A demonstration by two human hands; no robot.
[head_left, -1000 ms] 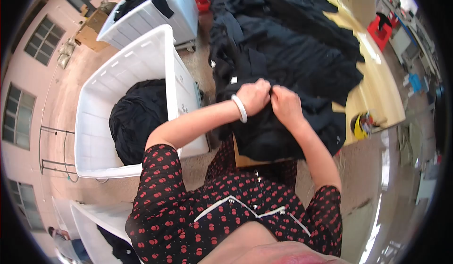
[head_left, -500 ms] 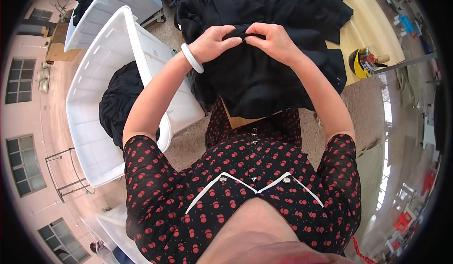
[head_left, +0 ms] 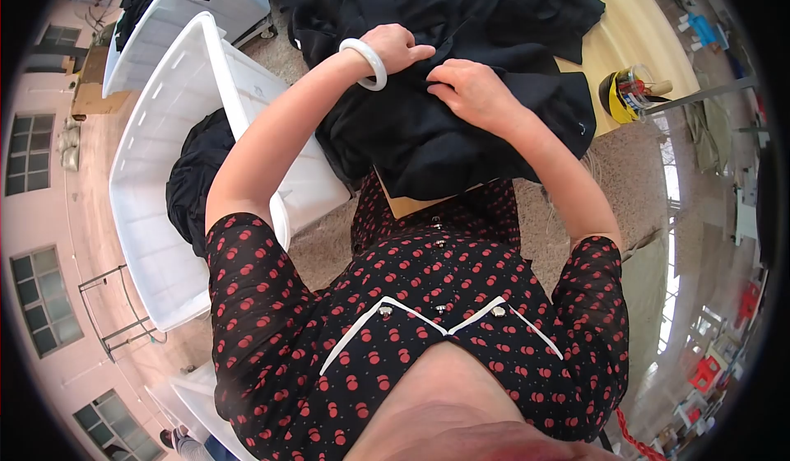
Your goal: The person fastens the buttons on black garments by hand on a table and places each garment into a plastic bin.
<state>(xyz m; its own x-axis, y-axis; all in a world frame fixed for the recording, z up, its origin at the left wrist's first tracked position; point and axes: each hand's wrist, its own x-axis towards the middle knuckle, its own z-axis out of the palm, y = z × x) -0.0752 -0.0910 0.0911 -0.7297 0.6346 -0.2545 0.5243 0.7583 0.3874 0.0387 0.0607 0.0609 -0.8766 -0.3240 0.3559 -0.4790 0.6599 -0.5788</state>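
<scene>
Black garments (head_left: 461,148) lie heaped over a light wooden table (head_left: 650,29). My left hand (head_left: 395,48), with a white bangle (head_left: 367,64) at its wrist, rests on the black cloth; its thumb points right and its other fingers are curled. Just to the right, my right hand (head_left: 476,93) is on the same cloth, thumb and fingertips close together in a pinch. What lies between the fingers of either hand is too dark to make out.
A white bin (head_left: 148,214) with black cloth (head_left: 193,181) inside stands at the left, another bin (head_left: 234,4) behind it. A yellow-and-black container (head_left: 623,97) with tools sits at the table's right edge. Another person (head_left: 185,443) appears at the lower left.
The view has shifted, so the table appears higher. My hands met on the cloth earlier; now they are slightly apart, the left one turned over with its fingers curled.
</scene>
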